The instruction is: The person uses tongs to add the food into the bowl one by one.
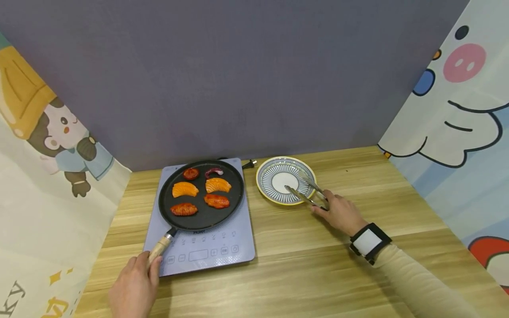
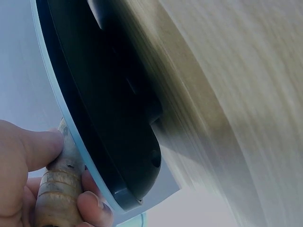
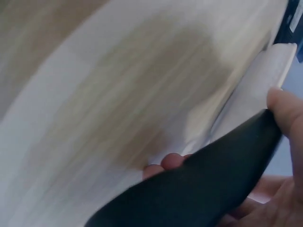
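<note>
My left hand [image 1: 135, 285] grips the wooden handle [image 1: 160, 248] of a black flat frying pan [image 1: 203, 216]. In the left wrist view, thumb and fingers wrap round that handle [image 2: 59, 191]. On the pan lie two orange salmon slices [image 1: 185, 189], two glazed wing-like pieces [image 1: 184, 209], a round red piece [image 1: 191, 173] and a dark red tentacle [image 1: 214, 172]. My right hand [image 1: 342, 213] holds metal tongs [image 1: 304, 197], their arms spread over a patterned plate [image 1: 274, 198] with a yellow rim. Nothing shows between the tongs' tips.
Beneath the pan is a pale induction cooker [image 1: 207, 260] with touch buttons. A black plug [image 1: 249, 164] lies between cooker and plate. A grey panel [image 1: 254, 79] stands behind the wooden table [image 1: 286, 274]; cartoon-printed sheets [image 1: 51, 198] flank both sides.
</note>
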`<state>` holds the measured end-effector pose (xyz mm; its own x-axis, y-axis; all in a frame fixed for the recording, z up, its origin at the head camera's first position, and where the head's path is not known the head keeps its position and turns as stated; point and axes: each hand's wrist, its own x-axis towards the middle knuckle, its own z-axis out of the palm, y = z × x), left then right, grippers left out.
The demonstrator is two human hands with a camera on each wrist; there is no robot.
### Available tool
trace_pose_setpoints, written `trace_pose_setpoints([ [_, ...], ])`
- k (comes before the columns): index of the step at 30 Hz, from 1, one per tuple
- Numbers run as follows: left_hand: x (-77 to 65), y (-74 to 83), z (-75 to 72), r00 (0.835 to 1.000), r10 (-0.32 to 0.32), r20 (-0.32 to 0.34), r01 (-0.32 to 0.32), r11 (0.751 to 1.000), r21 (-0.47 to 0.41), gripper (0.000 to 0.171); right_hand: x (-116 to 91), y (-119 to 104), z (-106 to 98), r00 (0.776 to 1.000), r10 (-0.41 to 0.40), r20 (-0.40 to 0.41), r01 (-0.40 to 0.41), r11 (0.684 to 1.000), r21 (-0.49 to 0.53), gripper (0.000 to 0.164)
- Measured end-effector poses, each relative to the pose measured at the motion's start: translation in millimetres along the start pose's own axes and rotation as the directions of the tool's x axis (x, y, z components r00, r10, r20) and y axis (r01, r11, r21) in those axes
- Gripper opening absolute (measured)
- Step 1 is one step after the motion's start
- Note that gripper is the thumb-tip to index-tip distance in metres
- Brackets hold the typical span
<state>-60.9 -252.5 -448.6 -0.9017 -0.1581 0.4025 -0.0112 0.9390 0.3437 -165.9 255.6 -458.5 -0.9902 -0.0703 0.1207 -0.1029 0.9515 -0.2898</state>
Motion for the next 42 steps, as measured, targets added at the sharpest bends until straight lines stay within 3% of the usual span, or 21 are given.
trace_pose_setpoints([
  [11,2.5,-1.9,-1.5,1.000,0.000,0.025,0.000,1.000,0.005,0.030,0.5,-1.9,1.2,0.995,0.087,0.045,-0.090,0.993,0.078,0.064],
  [23,1.8,-1.0,-1.1,1.000,0.009,0.001,-0.009,1.000,-0.002,0.029,0.7,0.2,2.1,0.994,0.103,0.048,-0.107,0.990,0.095,0.065],
  [42,-1.1,-2.0,-0.2,1.000,-0.013,0.018,0.013,1.000,0.006,0.031,-0.5,-0.4,5.0,0.990,0.130,0.048,-0.134,0.986,0.096,0.066],
])
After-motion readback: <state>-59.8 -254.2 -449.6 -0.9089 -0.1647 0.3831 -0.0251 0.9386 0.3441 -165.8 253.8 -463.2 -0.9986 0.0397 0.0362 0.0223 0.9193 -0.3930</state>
